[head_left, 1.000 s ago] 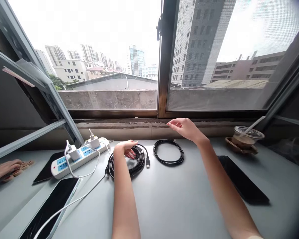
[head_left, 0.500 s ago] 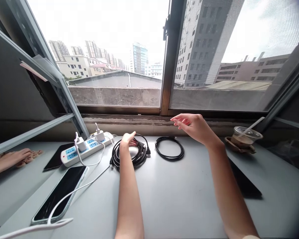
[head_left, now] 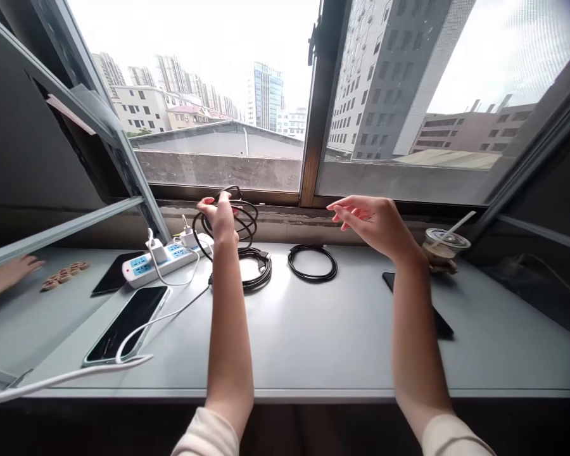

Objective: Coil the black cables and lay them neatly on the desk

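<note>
My left hand point(head_left: 221, 218) is closed on a coiled black cable point(head_left: 249, 218), lifted above the desk with its loops hanging around the fingers. Below it, partly behind my forearm, lies another coiled black cable point(head_left: 256, 282) with a plug end on top. A single smaller coil of black cable point(head_left: 313, 277) rests flat in the middle of the desk. My right hand point(head_left: 365, 218) hovers in the air to the right of that coil, fingers loosely bent and apart, with nothing in them.
On the left are a white power strip point(head_left: 142, 269) with adapters, a phone point(head_left: 128, 323) crossed by a white cable point(head_left: 76, 378), and another person's hand point(head_left: 9, 275) beside brown round pieces point(head_left: 66, 275). A drink cup point(head_left: 444, 244) and black flat object point(head_left: 441, 326) sit right.
My left hand has risen from the cable pile, lifting one coil off the desk. The right hand stays raised. The other person's hand has moved left, off the brown pieces.
</note>
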The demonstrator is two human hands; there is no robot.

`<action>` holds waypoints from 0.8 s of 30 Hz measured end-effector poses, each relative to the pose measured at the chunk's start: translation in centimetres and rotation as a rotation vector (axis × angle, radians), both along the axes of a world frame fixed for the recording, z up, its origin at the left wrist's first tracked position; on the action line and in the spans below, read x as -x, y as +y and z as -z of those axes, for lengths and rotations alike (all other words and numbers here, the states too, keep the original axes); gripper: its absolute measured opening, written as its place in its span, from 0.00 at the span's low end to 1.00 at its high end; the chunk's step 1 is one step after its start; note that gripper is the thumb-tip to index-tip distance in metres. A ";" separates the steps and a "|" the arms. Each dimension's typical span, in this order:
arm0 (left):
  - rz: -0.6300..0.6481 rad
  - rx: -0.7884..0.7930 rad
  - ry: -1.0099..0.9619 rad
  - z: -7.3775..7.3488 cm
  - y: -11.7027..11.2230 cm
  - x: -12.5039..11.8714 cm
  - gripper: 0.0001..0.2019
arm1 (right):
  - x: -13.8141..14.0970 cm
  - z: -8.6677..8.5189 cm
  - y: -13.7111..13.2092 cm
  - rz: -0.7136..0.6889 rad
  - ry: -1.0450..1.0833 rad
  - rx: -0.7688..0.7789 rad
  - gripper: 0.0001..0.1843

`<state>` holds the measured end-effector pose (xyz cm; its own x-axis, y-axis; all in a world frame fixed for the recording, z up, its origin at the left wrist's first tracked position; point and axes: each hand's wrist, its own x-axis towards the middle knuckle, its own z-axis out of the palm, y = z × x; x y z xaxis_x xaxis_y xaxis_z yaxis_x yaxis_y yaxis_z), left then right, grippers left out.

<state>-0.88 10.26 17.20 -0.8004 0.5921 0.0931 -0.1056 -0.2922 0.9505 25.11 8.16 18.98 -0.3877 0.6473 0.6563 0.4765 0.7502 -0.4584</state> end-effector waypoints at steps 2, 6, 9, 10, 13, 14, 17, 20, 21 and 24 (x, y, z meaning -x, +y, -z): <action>-0.018 -0.185 -0.033 -1.3 -1.4 -0.3 0.09 | -0.7 -0.1 -0.1 0.004 0.017 0.000 0.13; 0.099 -0.268 0.013 -3.0 -3.9 -0.7 0.09 | -2.0 -0.2 0.0 0.039 0.023 -0.012 0.12; 0.215 -0.251 0.112 -3.6 -5.0 -1.5 0.11 | -2.2 -0.3 -0.1 0.068 0.024 -0.025 0.13; 0.220 -0.255 0.145 -3.7 -5.3 -1.8 0.12 | -2.1 -0.3 -0.3 0.063 0.026 -0.025 0.13; 0.219 -0.312 0.219 -4.4 -6.2 -3.1 0.10 | -1.5 -0.6 -1.1 -0.008 0.015 -0.005 0.15; 0.241 -0.335 0.225 -4.6 -6.6 -3.5 0.08 | -1.3 -0.7 -1.4 -0.040 0.004 0.004 0.15; 0.308 -0.385 0.198 -5.3 -7.4 -4.9 0.03 | -0.6 -0.8 -2.2 -0.109 -0.033 0.022 0.17; 0.281 -0.407 0.173 -5.5 -7.7 -5.9 0.04 | -0.5 -0.9 -2.6 -0.162 -0.040 0.037 0.19; 0.303 -0.417 0.179 -5.5 -7.7 -6.2 0.06 | -0.6 -1.0 -2.6 -0.184 -0.036 0.044 0.20; 0.438 -0.447 0.241 -5.5 -7.8 -6.7 0.12 | -1.5 -1.1 -2.5 -0.221 -0.001 0.047 0.21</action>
<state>5.85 2.42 22.73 -0.4210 0.7206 0.5510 -0.1042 -0.6418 0.7597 26.57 5.64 20.06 -0.5244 0.5761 0.6269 0.3033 0.8144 -0.4947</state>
